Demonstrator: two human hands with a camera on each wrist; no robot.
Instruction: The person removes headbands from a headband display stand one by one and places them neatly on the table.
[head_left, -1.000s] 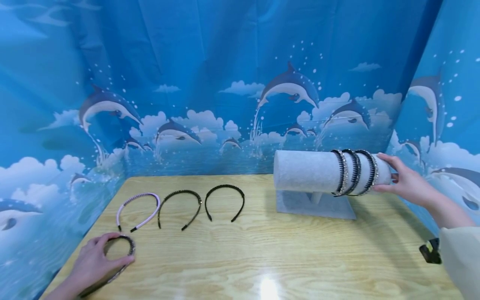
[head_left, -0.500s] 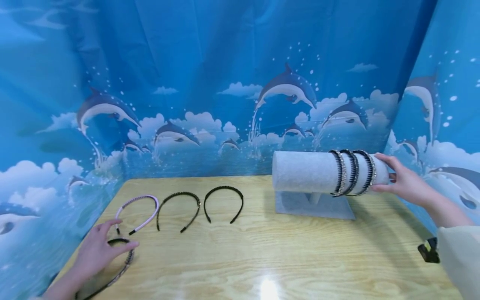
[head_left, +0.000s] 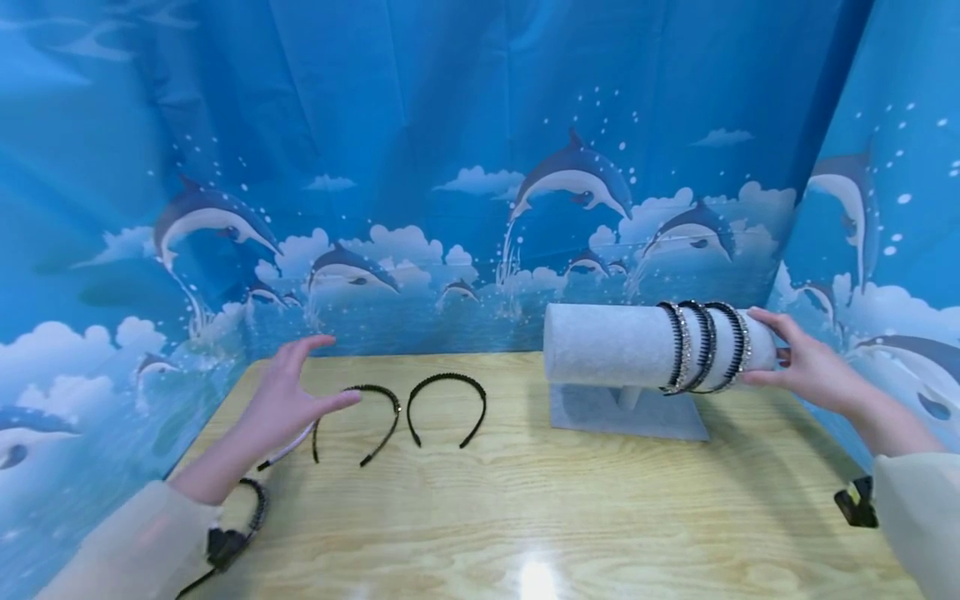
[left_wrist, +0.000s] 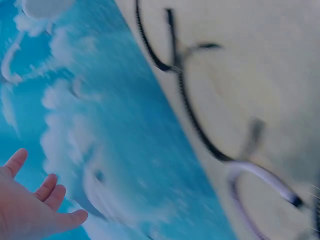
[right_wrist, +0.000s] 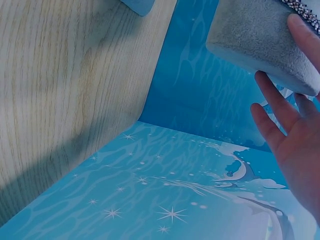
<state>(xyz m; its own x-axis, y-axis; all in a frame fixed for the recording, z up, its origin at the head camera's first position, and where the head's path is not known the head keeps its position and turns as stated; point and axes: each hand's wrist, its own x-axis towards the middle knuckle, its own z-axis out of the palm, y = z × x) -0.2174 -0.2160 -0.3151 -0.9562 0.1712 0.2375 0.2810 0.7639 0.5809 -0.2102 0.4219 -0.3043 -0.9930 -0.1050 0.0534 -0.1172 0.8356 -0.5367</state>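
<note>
My left hand hovers with thumb and fingers spread and holds nothing. It covers much of a pale purple headband and part of a dark beaded headband. Further right on the table lies a black headband. Below my left wrist is another dark headband, partly hidden by the sleeve. My right hand grips the right end of a grey plush headband display stand, thumb and fingers on its roll. Three dark headbands sit round that roll, among them a sparkling one.
The stand's flat grey base rests on the wooden table. Behind and at both sides hangs a blue dolphin-print curtain, close to the table's edges.
My left hand has let go of the near headband, lifted, and moved forward and right over the other headbands. The right hand stays on the stand's end.
</note>
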